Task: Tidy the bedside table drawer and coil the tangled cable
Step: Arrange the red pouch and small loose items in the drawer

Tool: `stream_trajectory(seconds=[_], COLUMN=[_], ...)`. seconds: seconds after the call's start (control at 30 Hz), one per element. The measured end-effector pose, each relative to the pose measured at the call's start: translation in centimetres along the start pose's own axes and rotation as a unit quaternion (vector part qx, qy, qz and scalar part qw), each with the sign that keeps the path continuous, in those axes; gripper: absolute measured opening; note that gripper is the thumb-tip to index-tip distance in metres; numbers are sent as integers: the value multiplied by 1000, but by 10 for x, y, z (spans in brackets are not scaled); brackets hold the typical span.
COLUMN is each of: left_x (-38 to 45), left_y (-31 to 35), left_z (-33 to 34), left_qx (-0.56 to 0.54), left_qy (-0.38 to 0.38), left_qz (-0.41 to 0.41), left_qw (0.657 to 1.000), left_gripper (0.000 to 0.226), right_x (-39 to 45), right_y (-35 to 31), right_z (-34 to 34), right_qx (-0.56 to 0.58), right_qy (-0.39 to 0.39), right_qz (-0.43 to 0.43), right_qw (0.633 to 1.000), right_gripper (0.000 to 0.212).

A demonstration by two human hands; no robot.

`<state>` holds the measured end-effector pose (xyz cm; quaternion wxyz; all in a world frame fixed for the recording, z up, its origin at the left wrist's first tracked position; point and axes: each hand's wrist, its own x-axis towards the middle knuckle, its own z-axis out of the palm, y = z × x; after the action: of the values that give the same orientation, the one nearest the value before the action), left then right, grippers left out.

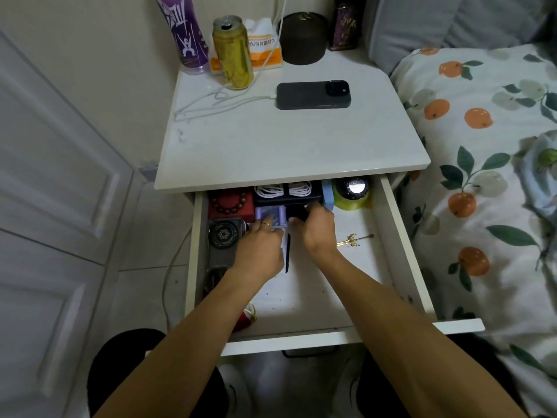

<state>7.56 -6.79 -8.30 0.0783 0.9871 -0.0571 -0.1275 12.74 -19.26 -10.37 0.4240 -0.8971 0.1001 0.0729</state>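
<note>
Seen from the head camera, a person reaches both bare arms into the open drawer [401, 236] of a white bedside table [286, 146]. The left hand [262, 245] lies over the left-middle of the drawer, its fingers stretched forward onto a small lilac box [269, 213]; a ring shows on one finger, and whether the fingers grip the box or only touch it cannot be told. The right hand [316, 227] curls its fingers round a small black object [297, 212] just right of the lilac box.

At the back of the drawer, two coiled white cables [283, 190] sit on a dark case [286, 199]. Left of them a red box [230, 203] holds a string of brown beads. A roll of yellow-green tape [352, 199] stands in the back right corner, with a blue item [328, 196] beside it. A grey device with a round black dial [223, 236] lies along the left wall. A small gold sword-shaped trinket [354, 239] rests on the bare drawer floor to the right of the hands.

On the tabletop a dark phone [313, 95] lies face down, plugged into a loose white charging cable [217, 101]. Behind it stand a gold can [232, 52], a purple bottle [184, 31] and a dark round pot [303, 37].
</note>
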Motion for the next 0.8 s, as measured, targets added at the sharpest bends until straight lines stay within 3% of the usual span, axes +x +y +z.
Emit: stream_trajectory(seconds=[0.1,0.23,0.37,0.43,0.67,0.73,0.8], left_x=[-1,-1,-1,-2,-9,-11,-13], left_y=[1,9,22,29,30,27,24], left_z=[-1,-5,-4,-5,-7,-5,-5], left_qx=[-11,-21,-63,-84,-138,-167,-208], left_qy=[3,46,46,51,40,31,25], left_qz=[3,27,82,95,56,42,18], left_qw=[1000,998,994,991,988,985,978], left_gripper=[46,42,39,36,31,28,23], right_x=[-3,-12,-23,-23,-24,-22,-16], right_y=[1,14,42,52,45,41,40], right_z=[-11,-51,-92,-99,-91,-88,-83], right_qx=[-17,-164,-389,-438,-442,-380,-231], right_qy=[-17,-41,-107,-137,-157,-164,-166], right_qz=[-13,-58,-71,-79,-93,-74,-14], right_qw=[1000,984,912,885,878,907,959], right_gripper=[16,5,36,40,25,24,20])
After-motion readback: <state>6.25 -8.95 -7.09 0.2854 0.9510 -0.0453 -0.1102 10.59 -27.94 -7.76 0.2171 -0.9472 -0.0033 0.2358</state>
